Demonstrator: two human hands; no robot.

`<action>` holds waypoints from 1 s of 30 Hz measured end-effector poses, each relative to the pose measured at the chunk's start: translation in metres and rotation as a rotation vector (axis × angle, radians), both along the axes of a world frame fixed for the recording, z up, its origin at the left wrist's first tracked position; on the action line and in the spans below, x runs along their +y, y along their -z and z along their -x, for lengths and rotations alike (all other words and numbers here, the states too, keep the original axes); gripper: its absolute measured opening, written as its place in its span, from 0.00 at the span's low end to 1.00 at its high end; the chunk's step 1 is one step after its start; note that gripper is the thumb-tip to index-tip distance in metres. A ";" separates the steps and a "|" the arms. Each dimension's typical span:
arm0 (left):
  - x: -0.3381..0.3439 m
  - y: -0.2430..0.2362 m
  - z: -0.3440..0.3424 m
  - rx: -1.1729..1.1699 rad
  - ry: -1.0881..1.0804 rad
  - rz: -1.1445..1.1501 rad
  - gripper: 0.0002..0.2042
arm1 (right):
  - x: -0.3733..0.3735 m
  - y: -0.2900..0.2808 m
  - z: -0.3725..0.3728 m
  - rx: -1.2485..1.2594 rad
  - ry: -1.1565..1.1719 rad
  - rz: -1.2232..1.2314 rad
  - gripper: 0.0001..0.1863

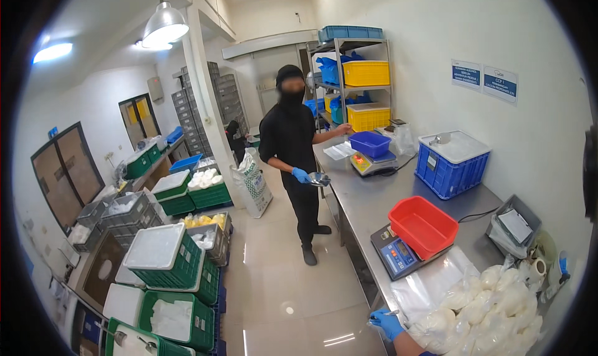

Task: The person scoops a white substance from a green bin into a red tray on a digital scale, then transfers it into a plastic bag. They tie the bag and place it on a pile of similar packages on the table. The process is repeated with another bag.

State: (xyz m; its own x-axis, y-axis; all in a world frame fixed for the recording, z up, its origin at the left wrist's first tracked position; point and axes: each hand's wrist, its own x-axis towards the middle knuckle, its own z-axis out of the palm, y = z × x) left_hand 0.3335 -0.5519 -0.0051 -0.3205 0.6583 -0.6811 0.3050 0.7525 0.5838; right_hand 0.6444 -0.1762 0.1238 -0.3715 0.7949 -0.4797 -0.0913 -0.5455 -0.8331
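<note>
My right hand [387, 324], in a blue glove, is at the near edge of the steel table [367, 194]. Its fingers are closed around a thin pen [393, 313], partly hidden by the glove. Beside the hand lie clear plastic bags [433, 286], flat on the table, and a heap of bags filled with white powder [483, 309]. Farther up the table, a red tray [423, 225] rests on a digital scale [398, 256]. My left hand is not in view.
Across the table stands a person [289, 132] in black holding a metal scoop [319, 180], near a purple tray [370, 144] on another scale. A lidded blue crate [451, 172] and a grey bin [516, 222] line the wall. Green crates [165, 256] fill the left side.
</note>
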 end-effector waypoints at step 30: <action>0.047 -0.037 -0.042 -0.338 -0.288 0.109 0.22 | -0.046 0.021 0.001 -0.148 -0.183 0.142 0.10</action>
